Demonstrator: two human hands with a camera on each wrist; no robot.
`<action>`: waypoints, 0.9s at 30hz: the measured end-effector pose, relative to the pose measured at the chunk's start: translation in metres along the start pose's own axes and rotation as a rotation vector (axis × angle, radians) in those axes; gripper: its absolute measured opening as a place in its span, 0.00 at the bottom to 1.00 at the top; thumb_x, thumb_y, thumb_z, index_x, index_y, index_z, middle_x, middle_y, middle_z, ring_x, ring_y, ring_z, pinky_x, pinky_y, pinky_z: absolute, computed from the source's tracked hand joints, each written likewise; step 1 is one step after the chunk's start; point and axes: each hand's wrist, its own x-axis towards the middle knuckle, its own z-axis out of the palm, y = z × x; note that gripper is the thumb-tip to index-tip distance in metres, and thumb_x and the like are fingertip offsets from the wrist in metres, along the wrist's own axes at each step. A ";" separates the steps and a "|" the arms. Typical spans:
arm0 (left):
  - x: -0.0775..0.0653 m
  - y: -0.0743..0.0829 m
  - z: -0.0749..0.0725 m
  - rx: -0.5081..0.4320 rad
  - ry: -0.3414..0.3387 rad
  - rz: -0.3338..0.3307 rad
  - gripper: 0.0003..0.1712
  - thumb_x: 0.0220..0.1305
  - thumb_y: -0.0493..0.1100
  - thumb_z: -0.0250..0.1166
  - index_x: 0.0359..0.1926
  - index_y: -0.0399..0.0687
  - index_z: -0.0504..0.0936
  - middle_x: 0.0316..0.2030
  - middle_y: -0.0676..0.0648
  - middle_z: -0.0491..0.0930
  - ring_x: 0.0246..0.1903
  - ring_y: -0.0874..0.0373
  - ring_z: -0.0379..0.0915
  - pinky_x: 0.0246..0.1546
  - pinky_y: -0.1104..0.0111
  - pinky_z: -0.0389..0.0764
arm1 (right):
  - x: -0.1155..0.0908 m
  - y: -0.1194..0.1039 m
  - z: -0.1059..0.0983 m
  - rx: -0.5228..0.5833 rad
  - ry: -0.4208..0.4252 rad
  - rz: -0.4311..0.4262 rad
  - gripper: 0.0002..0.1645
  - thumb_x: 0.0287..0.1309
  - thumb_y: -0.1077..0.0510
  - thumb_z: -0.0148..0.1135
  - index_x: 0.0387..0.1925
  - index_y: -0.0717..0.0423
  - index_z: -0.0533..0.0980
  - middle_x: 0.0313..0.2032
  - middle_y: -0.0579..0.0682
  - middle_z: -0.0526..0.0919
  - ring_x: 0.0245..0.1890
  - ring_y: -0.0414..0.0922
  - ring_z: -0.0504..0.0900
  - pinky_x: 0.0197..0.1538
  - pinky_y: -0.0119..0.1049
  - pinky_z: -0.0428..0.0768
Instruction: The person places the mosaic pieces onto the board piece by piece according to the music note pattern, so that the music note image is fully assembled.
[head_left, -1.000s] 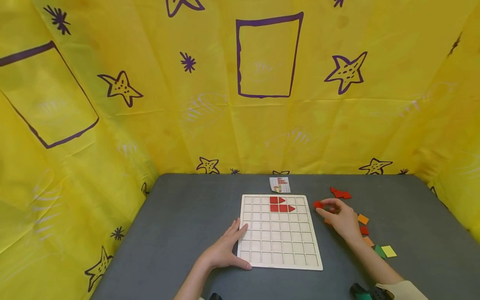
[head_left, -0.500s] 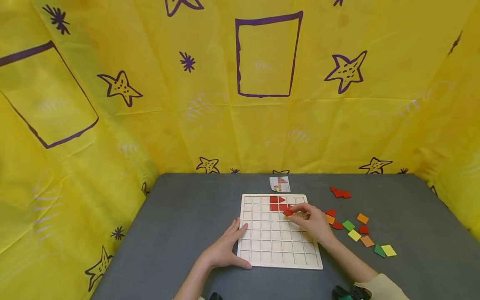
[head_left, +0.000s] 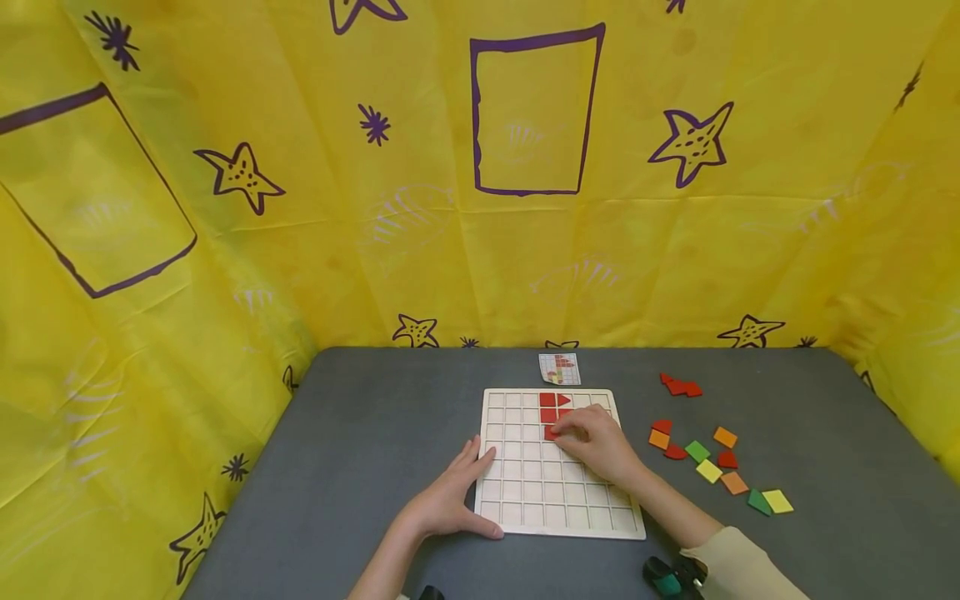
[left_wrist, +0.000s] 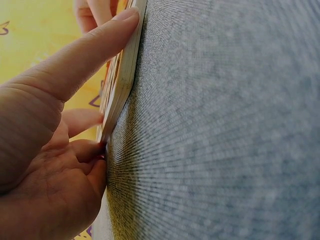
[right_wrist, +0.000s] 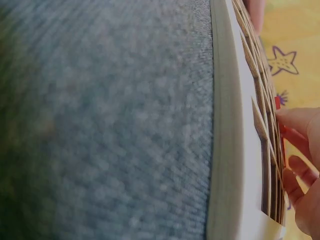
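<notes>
A pale wooden grid board point(head_left: 531, 483) lies on the dark grey table. Two rows of red tiles point(head_left: 548, 408) sit near its top, square ones followed by pointed ones. My right hand point(head_left: 600, 446) reaches over the board from the right and pinches a red tile point(head_left: 550, 432) at the third row, just below those rows; fingers hide part of it. In the right wrist view, red shows by the fingertips point(right_wrist: 286, 116). My left hand point(head_left: 448, 497) rests at the board's lower left corner, fingers spread along the left edge, thumb point(left_wrist: 100, 47) against the near edge.
A small printed card point(head_left: 559, 369) with a coloured grid pattern lies behind the board. Right of it are several loose tiles, among them red ones point(head_left: 680, 387), a green one point(head_left: 697, 452), an orange one point(head_left: 725, 437) and a yellow one point(head_left: 777, 501). A yellow patterned cloth point(head_left: 420, 275) hangs behind the table.
My right hand has carried the red tile leftward from beside the board, across to its third row. My left hand and the board have stayed in place.
</notes>
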 end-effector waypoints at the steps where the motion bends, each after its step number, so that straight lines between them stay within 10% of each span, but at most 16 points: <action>1: 0.000 0.000 0.000 0.000 0.001 0.001 0.65 0.37 0.58 0.79 0.73 0.49 0.53 0.75 0.42 0.39 0.74 0.45 0.32 0.66 0.42 0.51 | 0.000 -0.001 0.000 -0.002 0.003 -0.006 0.08 0.48 0.59 0.72 0.32 0.45 0.85 0.37 0.39 0.86 0.37 0.37 0.71 0.40 0.34 0.69; 15: -0.001 0.000 0.000 0.002 0.001 0.003 0.65 0.37 0.58 0.79 0.73 0.49 0.53 0.75 0.42 0.38 0.74 0.45 0.32 0.66 0.42 0.51 | -0.006 -0.001 -0.002 0.014 0.031 0.014 0.07 0.52 0.60 0.69 0.34 0.45 0.85 0.39 0.38 0.85 0.41 0.38 0.72 0.42 0.35 0.71; 27: 0.000 -0.001 0.001 -0.005 0.000 0.007 0.65 0.37 0.58 0.79 0.73 0.49 0.53 0.75 0.42 0.38 0.74 0.46 0.32 0.65 0.41 0.51 | -0.016 0.018 -0.040 -0.036 0.146 0.277 0.06 0.53 0.55 0.69 0.35 0.45 0.83 0.29 0.43 0.79 0.33 0.42 0.70 0.32 0.32 0.70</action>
